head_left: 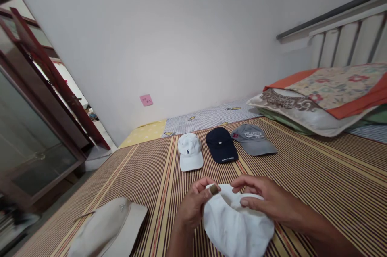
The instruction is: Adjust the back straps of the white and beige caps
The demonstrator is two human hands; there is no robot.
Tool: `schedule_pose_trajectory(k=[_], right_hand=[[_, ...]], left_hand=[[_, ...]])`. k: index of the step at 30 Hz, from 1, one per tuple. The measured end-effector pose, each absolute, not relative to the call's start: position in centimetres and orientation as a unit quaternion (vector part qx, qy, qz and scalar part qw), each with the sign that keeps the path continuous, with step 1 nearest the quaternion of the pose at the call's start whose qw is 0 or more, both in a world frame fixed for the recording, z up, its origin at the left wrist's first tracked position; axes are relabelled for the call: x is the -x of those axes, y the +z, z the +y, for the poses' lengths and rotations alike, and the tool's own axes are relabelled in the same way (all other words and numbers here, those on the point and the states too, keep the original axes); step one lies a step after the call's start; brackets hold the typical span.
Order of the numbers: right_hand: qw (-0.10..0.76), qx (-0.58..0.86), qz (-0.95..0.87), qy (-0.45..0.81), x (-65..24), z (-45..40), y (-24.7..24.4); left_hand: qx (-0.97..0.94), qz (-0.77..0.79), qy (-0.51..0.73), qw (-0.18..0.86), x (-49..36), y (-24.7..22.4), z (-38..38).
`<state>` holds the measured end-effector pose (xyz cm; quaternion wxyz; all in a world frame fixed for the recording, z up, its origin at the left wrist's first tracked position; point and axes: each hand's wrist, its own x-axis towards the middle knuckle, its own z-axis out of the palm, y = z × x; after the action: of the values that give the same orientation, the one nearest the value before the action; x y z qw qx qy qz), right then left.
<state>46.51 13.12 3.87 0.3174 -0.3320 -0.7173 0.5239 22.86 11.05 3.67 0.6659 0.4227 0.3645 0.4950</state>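
A white cap (236, 228) is in front of me on the striped mat, its opening facing up and away from me. My left hand (192, 204) pinches the left part of its rim between thumb and fingers. Something olive-brown covers or sits at that thumb's tip; I cannot make out what it is. My right hand (269, 198) grips the right side of the rim, thumb on the near side and fingers curled beyond. At the lower left lies a beige cap (105, 224), apart from both hands.
Beyond my hands stand a white cap with a small dark logo (190, 150), a navy cap (220, 144) and a grey cap (254, 140) in a row on the striped mat (317, 184). Stacked pillows (326, 91) lie at the right, near a radiator (347, 39). A wall is behind.
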Motion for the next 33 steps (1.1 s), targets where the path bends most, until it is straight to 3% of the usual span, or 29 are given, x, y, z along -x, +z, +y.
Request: schedule_pose_trajectory(k=[6,15,24,33], right_hand=[[0.328,0.33,-0.71,0.529,-46.6,13.3,4.2],[0.257,0.356,-0.769,0.465,-47.4,12.5,5.4],[0.356,0.293,-0.665,0.588,-46.7,12.0,5.7],[0.441,0.284,-0.634,0.568,-45.7,11.6,5.7]], left_hand=[[-0.402,0.336,0.508,0.683,-22.4,3.4,11.1],[-0.449,0.304,0.5,0.675,-21.2,3.2,11.2],[-0.462,0.329,0.489,0.663,-20.7,3.0,11.0],[-0.425,0.287,0.493,0.703,-21.1,2.7,11.0]])
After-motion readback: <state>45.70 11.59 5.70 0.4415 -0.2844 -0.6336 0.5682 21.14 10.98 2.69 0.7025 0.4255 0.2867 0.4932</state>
